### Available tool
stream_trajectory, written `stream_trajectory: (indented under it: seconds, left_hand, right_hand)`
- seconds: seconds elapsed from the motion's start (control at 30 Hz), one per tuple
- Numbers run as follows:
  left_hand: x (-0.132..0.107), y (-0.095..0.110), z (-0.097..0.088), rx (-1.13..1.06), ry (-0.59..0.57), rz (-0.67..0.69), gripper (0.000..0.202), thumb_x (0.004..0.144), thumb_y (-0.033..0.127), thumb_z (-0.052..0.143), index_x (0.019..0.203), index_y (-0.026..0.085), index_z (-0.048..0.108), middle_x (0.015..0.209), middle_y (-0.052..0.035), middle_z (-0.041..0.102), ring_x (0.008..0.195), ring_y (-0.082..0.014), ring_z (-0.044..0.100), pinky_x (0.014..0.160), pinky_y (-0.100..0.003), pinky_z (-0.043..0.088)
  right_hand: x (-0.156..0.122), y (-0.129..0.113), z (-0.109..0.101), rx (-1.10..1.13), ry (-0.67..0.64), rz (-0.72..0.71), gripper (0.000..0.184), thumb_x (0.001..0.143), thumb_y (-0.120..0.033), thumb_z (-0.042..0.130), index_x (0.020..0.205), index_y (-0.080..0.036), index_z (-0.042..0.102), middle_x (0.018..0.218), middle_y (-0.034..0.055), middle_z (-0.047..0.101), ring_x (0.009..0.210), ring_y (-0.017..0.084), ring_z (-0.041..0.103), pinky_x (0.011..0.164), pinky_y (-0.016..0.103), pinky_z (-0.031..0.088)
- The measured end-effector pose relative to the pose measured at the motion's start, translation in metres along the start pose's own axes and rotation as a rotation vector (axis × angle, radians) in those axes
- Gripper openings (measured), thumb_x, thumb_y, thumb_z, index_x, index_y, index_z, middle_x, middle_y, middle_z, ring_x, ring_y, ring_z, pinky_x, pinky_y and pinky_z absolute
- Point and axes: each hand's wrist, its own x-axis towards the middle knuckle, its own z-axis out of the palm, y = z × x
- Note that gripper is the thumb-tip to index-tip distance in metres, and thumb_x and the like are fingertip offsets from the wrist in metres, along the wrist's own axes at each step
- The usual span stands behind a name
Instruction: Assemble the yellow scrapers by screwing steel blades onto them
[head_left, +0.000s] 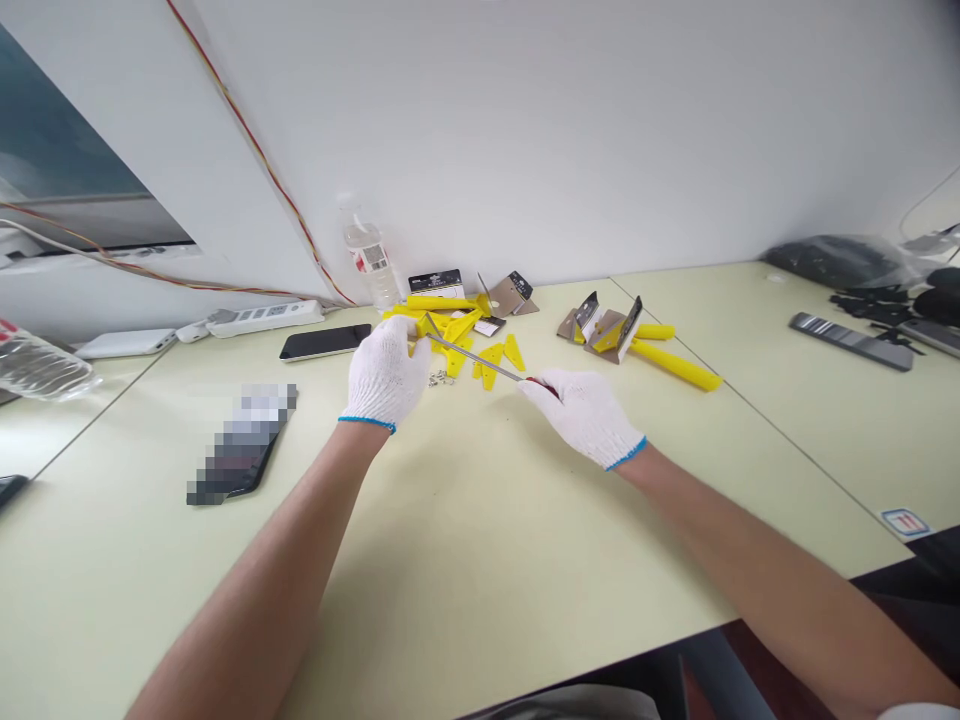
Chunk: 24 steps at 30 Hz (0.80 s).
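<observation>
A red-handled steel needle file (472, 357), gripped in the white-gloved right hand (581, 418), could be driven by excess pressure into the curled white-gloved left hand (384, 372), its hold unclear.

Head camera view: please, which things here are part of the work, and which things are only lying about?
Part of the work:
the left hand and right hand, in white gloves
the red-handled metal tool
the yellow plastic pieces
the small metal rings

Just lying about:
the black phone
the power strip
the water bottle
</observation>
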Motion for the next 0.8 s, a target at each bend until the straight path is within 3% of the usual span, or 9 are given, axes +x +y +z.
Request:
stream_trajectory:
  seconds: [0.33, 0.53, 0.63, 0.8]
  left_hand:
    - [-0.002, 0.006, -0.004, 0.01, -0.011, -0.014, 0.015, 0.099, 0.028, 0.057, 0.106, 0.021, 0.069, 0.109, -0.0087, 0.079, 0.1, -0.0272, 0.073, 0.091, -0.041, 0.056]
    - [-0.002, 0.005, -0.003, 0.006, 0.007, 0.021, 0.015, 0.099, 0.028, 0.057, 0.104, 0.021, 0.069, 0.107, -0.0084, 0.079, 0.097, -0.0269, 0.073, 0.091, -0.041, 0.056]
    - [-0.001, 0.005, -0.005, -0.008, -0.003, 0.005, 0.016, 0.099, 0.028, 0.057, 0.105, 0.021, 0.07, 0.108, -0.0089, 0.079, 0.097, -0.027, 0.073, 0.09, -0.04, 0.056]
    - [0.0, 0.004, -0.008, 0.0, -0.023, -0.028, 0.017, 0.099, 0.027, 0.057, 0.107, 0.02, 0.07, 0.109, -0.0097, 0.079, 0.098, -0.0271, 0.073, 0.087, -0.04, 0.055]
  right_hand:
    - [0.001, -0.001, -0.009, 0.389, -0.282, 0.279, 0.07, 0.104, -0.08, 0.048, 0.079, -0.014, 0.05, 0.069, 0.0011, 0.043, 0.058, 0.008, 0.031, 0.055, 0.025, 0.021]
    - [0.003, -0.003, -0.014, 0.588, -0.415, 0.457, 0.07, 0.099, -0.085, 0.053, 0.087, -0.016, 0.057, 0.066, -0.0009, 0.042, 0.051, 0.006, 0.024, 0.049, 0.023, 0.015]
    - [0.004, -0.004, -0.009, 0.47, -0.342, 0.387, 0.07, 0.102, -0.082, 0.048, 0.087, -0.015, 0.062, 0.068, 0.0007, 0.047, 0.055, 0.008, 0.031, 0.052, 0.023, 0.021]
    - [0.003, -0.001, 0.003, 0.114, -0.032, 0.143, 0.047, 0.101, -0.057, 0.064, 0.085, -0.013, 0.065, 0.077, 0.004, 0.059, 0.067, 0.011, 0.045, 0.063, 0.025, 0.029]
